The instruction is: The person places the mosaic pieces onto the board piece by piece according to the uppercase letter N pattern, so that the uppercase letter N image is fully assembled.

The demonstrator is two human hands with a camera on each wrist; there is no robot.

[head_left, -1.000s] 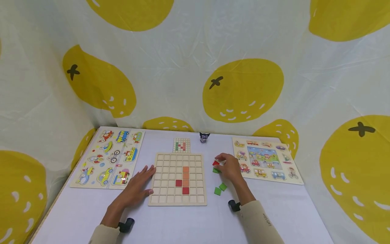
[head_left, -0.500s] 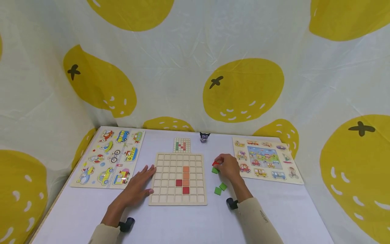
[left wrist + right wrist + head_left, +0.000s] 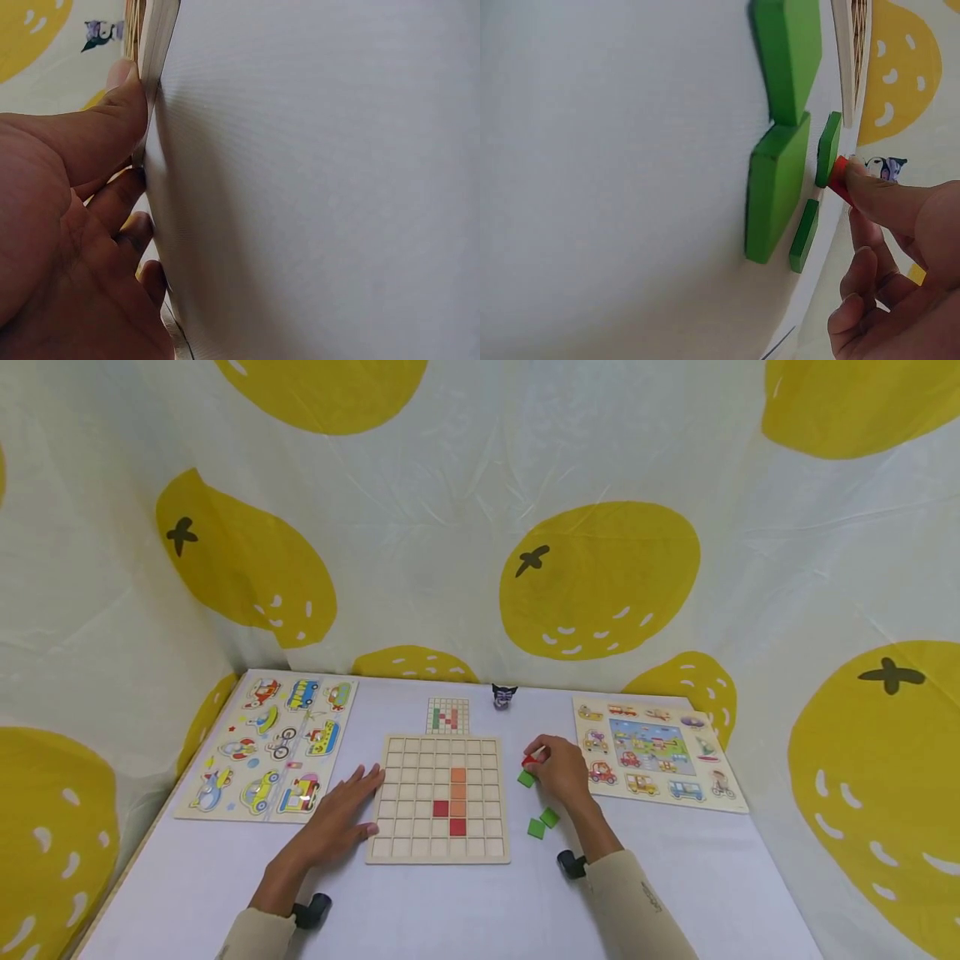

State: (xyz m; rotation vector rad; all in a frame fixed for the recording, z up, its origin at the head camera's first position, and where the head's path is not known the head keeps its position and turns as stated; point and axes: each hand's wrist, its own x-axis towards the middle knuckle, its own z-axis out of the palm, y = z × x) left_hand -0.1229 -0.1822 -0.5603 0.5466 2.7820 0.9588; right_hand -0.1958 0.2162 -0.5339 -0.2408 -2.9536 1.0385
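the right hand (image 3: 561, 770) is pinching a red tile (image 3: 838, 176) right of the grid board (image 3: 438, 861); the green tile (image 3: 526, 779) beside it is now lying slightly further left. nothing new is filling the grid, whose left edge the left hand (image 3: 341, 814) is touching, fingers spread.

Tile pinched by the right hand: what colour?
Red; the tile shows best in right wrist view.

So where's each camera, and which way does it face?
Head: on the head, facing forward and down at the grid board; left hand, right hand, sleeves show.
Left wrist: on that wrist, facing the grid board's edge; left hand shows.
Right wrist: on that wrist, facing green tiles; right hand shows, pinching a red tile.
Head and right wrist share the red tile.
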